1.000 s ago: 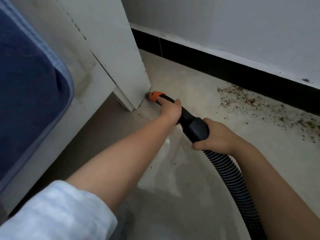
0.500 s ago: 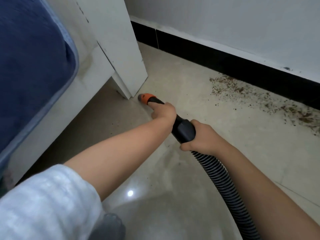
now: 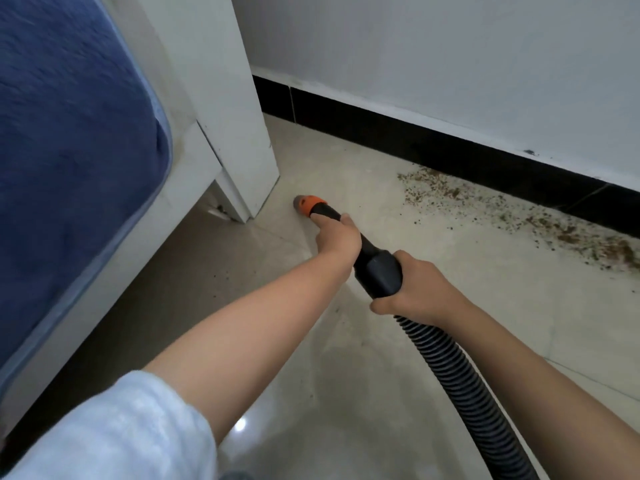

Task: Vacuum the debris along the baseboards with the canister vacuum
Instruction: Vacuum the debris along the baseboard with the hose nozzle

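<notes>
I hold a black vacuum wand [image 3: 375, 268] with an orange-collared nozzle [image 3: 308, 204] low over the pale tiled floor. My left hand [image 3: 337, 237] grips the wand just behind the nozzle. My right hand [image 3: 415, 289] is wrapped around the thick black cuff where the ribbed hose [image 3: 460, 379] joins. The nozzle points at the floor a short way right of the white bed leg [image 3: 249, 188]. Brown debris [image 3: 540, 220] lies scattered along the black baseboard [image 3: 433, 140] to the right, apart from the nozzle. The canister is out of view.
A white bed frame [image 3: 145, 237] with a blue mattress cover [image 3: 62, 133] fills the left side. A white wall [image 3: 450, 64] rises above the baseboard. The hose runs down to the bottom right edge of the view.
The nozzle has drawn back from the bed leg's foot and now sits slightly to its right. Both hands keep their grip. My view has shifted, showing more of the debris strip.
</notes>
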Tool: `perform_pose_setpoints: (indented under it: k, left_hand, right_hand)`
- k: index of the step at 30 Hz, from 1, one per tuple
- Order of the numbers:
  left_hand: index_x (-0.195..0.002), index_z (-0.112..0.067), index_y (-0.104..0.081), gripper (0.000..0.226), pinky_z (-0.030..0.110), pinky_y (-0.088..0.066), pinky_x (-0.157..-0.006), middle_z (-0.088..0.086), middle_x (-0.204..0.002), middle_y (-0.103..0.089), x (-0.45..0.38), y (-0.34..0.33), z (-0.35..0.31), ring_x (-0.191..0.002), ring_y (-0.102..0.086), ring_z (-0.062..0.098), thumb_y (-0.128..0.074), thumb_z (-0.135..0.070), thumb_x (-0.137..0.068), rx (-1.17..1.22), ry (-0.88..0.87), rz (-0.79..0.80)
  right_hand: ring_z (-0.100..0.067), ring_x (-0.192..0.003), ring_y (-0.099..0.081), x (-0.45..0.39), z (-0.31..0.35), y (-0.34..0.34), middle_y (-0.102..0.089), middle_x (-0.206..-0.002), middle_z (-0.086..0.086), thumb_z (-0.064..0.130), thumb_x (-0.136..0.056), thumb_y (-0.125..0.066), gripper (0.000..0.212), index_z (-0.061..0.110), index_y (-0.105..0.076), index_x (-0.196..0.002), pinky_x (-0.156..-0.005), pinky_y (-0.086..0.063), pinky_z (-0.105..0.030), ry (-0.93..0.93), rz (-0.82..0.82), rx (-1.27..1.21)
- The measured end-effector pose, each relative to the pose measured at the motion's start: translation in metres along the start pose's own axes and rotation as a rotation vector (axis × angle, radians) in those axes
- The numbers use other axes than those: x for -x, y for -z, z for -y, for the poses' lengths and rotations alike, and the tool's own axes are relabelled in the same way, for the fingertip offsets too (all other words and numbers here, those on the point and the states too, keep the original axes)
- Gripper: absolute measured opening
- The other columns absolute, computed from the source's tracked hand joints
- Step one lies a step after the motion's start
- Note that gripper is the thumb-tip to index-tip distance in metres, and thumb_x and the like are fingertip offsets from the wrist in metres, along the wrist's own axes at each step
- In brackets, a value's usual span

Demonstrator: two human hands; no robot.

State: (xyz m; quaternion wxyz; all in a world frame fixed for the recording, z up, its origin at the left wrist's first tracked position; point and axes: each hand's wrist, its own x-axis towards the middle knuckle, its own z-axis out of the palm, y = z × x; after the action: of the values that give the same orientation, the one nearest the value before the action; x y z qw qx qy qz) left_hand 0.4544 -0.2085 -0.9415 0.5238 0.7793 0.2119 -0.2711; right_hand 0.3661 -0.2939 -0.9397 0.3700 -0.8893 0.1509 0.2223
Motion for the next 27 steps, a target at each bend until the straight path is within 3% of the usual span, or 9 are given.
perform_pose_setpoints:
  k: [4, 10, 18, 23, 27]
  left_hand:
    - [-0.15, -0.011, -0.005, 0.056, 0.036, -0.037, -0.1, 0.015, -0.14, -0.042, -0.013, 0.004, -0.01, -0.124, -0.045, 0.032, -0.031, -0.027, -0.102, 0.014, -0.027, 0.021]
    - [-0.15, -0.014, -0.001, 0.061, 0.04, -0.038, -0.101, 0.014, -0.142, -0.041, -0.023, 0.008, -0.017, -0.125, -0.045, 0.033, -0.034, -0.027, -0.101, 0.052, -0.01, 0.028]
    - [-0.15, -0.016, 0.008, 0.062, 0.042, -0.04, -0.104, 0.014, -0.145, -0.036, -0.015, -0.021, -0.019, -0.126, -0.043, 0.033, -0.029, -0.03, -0.102, -0.071, 0.005, 0.22]
    - [-0.15, -0.018, -0.002, 0.056, 0.038, -0.041, -0.092, 0.014, -0.139, -0.042, -0.002, -0.035, -0.011, -0.119, -0.048, 0.032, -0.029, -0.029, -0.102, -0.007, 0.022, 0.212]
    - [-0.15, -0.018, 0.006, 0.061, 0.034, -0.037, -0.085, 0.012, -0.145, -0.034, 0.004, -0.043, 0.0, -0.123, -0.044, 0.03, -0.03, -0.028, -0.101, -0.036, 0.036, 0.229]
  right_hand:
    - [-0.008, -0.067, -0.05, -0.013, 0.012, -0.007, -0.049, -0.081, 0.006, 0.028, -0.067, -0.076, 0.046, 0.016, -0.043, -0.097, -0.053, -0.04, -0.023, -0.039, -0.056, -0.035]
    - [-0.011, -0.072, -0.051, -0.012, 0.024, 0.005, -0.05, -0.086, 0.005, 0.028, -0.067, -0.076, 0.048, 0.017, -0.043, -0.1, -0.054, -0.041, -0.022, -0.061, -0.042, -0.004]
    - [-0.015, -0.075, -0.057, 0.012, 0.008, 0.005, -0.053, -0.086, 0.003, 0.031, -0.066, -0.077, 0.051, 0.016, -0.041, -0.101, -0.062, -0.048, -0.029, -0.208, -0.139, -0.005]
    - [-0.011, -0.07, -0.056, 0.034, 0.008, 0.011, -0.055, -0.083, 0.004, 0.032, -0.063, -0.077, 0.049, 0.017, -0.043, -0.096, -0.058, -0.047, -0.028, -0.232, -0.155, -0.002]
    - [-0.01, -0.07, -0.057, 0.044, -0.008, 0.006, -0.056, -0.084, 0.005, 0.031, -0.063, -0.077, 0.049, 0.019, -0.044, -0.097, -0.057, -0.047, -0.027, -0.24, -0.14, -0.035]
